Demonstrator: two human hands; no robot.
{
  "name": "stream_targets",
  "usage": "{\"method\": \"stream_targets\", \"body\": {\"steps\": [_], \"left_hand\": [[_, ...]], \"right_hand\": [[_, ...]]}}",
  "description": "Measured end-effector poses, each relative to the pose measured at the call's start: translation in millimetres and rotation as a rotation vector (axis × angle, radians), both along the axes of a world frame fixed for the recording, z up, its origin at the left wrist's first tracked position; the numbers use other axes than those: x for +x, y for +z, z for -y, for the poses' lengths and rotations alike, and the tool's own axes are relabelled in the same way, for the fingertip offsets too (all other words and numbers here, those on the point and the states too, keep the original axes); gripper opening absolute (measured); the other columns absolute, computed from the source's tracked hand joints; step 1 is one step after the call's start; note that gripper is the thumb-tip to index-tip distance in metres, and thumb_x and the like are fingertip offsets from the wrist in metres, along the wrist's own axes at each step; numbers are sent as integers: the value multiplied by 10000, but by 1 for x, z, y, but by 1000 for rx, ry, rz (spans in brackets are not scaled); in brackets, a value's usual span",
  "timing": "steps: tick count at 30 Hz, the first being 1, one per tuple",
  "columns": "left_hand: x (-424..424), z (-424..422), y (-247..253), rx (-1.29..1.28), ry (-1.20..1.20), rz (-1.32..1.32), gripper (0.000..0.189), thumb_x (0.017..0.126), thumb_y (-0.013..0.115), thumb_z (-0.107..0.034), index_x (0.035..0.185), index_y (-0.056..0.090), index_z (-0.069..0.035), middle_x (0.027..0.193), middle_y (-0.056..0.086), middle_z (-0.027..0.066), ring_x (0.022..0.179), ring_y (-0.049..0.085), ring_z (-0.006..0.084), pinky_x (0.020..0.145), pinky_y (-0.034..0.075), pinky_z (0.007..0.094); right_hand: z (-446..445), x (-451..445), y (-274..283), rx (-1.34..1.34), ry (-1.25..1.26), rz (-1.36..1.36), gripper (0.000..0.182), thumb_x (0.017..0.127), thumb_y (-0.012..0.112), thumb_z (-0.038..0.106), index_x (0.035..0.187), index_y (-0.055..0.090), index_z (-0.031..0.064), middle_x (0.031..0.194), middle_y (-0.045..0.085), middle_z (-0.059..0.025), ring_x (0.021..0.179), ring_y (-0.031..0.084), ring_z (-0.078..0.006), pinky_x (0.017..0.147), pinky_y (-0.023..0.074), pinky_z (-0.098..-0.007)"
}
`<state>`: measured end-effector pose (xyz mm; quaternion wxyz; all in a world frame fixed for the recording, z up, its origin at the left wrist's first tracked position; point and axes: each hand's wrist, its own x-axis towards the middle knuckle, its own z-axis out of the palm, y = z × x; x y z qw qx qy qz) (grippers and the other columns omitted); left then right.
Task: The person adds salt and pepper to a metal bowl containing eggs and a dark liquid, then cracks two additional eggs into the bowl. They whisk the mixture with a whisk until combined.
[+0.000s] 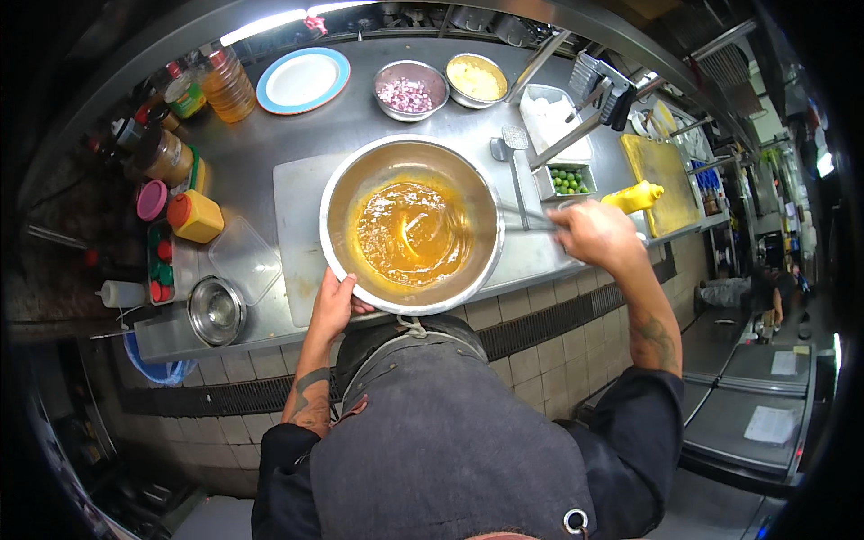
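A large stainless steel mixing bowl [341, 216] sits before me, holding a glossy orange-brown sauce [405, 233] with swirl marks in it. My left hand [335, 297] grips its rim at the near left, thumb over the edge. At the right, my right hand [597, 233] is closed around the handle of a metal utensil [526, 216] that reaches over the bowl's rim. Motion blurs both hand and utensil, and the utensil's far end cannot be made out clearly. Under the bowl, a white cutting board [304, 229] shows at the left.
Chopped red onion fills a steel bowl [412, 111]; a second bowl [476, 101] holds yellow pieces. A perforated spatula [518, 175], a tub of limes [567, 181] and a yellow squeeze bottle [633, 197] lie rightward. Leftward are a blue-rimmed plate [304, 81], jars and a small bowl [216, 310].
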<state>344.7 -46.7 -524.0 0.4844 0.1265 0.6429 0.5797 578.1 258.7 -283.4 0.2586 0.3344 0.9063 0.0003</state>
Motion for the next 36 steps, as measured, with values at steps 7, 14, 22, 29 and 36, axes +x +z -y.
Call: {"method": "stream_targets", "body": {"steps": [7, 14, 22, 29, 36], "left_hand": [[-3, 0, 4, 3, -18, 2, 272, 1075, 426, -172, 1295, 415, -12, 866, 703, 122, 619, 692, 168, 525, 548, 249], [0, 0, 3, 38, 6, 2, 291, 1077, 422, -173, 1324, 412, -19, 866, 698, 106, 619, 680, 151, 540, 547, 246], [-4, 0, -5, 53, -24, 0, 285, 1073, 426, -169, 1322, 415, -29, 890, 702, 99, 642, 685, 154, 556, 552, 269], [-5, -2, -1, 18, -38, -21, 296, 1070, 425, -159, 1338, 412, -34, 898, 699, 105, 632, 682, 151, 549, 549, 262], [-4, 0, -1, 28, -37, -25, 304, 1065, 428, -149, 1341, 404, -23, 914, 702, 119, 611, 679, 151, 533, 543, 257]], "right_hand": [[28, -13, -37, -368, 173, -40, 393, 915, 694, 328, 1292, 687, 222, 963, 744, -170, 911, 717, -364, 841, 571, -466], [5, -36, -21, -65, -58, -64, 389, 947, 649, 312, 1318, 669, 197, 1034, 738, -177, 934, 726, -321, 832, 578, -450], [19, -12, 10, -109, 75, 169, 428, 884, 710, 358, 1295, 695, 238, 1060, 746, -149, 978, 719, -319, 898, 567, -423], [9, -38, -84, -328, 59, -219, 416, 923, 676, 350, 1303, 681, 182, 1104, 721, -183, 1024, 692, -359, 930, 541, -461], [0, -17, 12, -68, -63, 148, 411, 913, 683, 371, 1305, 685, 246, 1076, 747, -136, 1009, 717, -301, 932, 553, -426]]}}
